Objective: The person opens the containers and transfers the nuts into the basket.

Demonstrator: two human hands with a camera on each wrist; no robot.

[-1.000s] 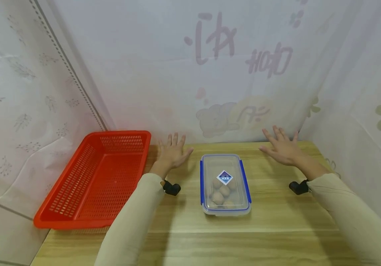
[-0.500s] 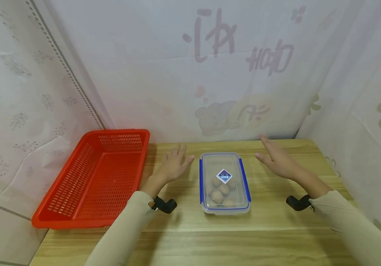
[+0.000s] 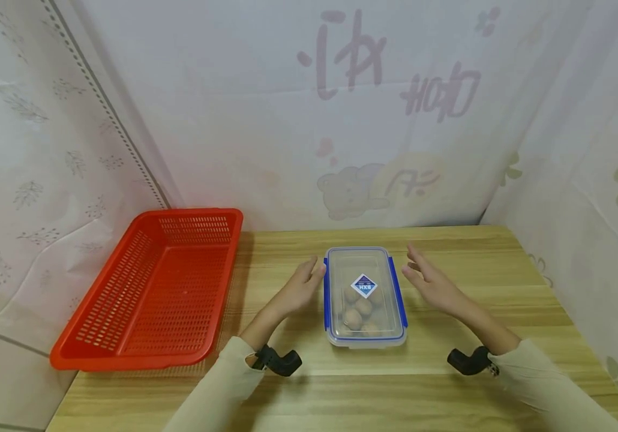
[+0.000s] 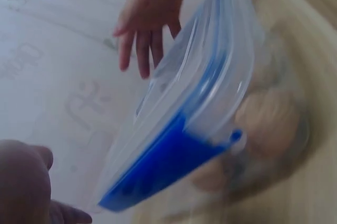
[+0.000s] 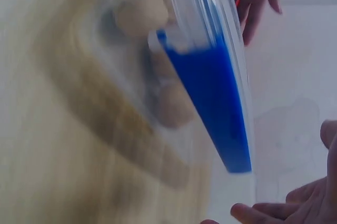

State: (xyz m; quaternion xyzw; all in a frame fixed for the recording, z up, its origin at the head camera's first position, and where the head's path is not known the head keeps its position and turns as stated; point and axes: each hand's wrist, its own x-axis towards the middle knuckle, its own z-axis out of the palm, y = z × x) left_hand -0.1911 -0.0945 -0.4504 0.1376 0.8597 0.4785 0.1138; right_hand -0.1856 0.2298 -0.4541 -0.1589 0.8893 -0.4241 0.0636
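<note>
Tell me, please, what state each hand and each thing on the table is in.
Clear rectangular plastic container: lid on, lying flat.
Round light-brown objects: inside the container.
Red rectangular slotted plastic basket: upright, open-topped.
Left bare hand: holding nothing, beside the container.
Right bare hand: holding nothing, apart from the container.

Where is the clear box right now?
In the head view, the clear box sits on the table between left hand and right hand, right of the red basket.

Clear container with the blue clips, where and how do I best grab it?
Probably by both long sides, left hand from the left, right hand from the right: the oblong container sits flat, with those sides facing the hands.
</note>
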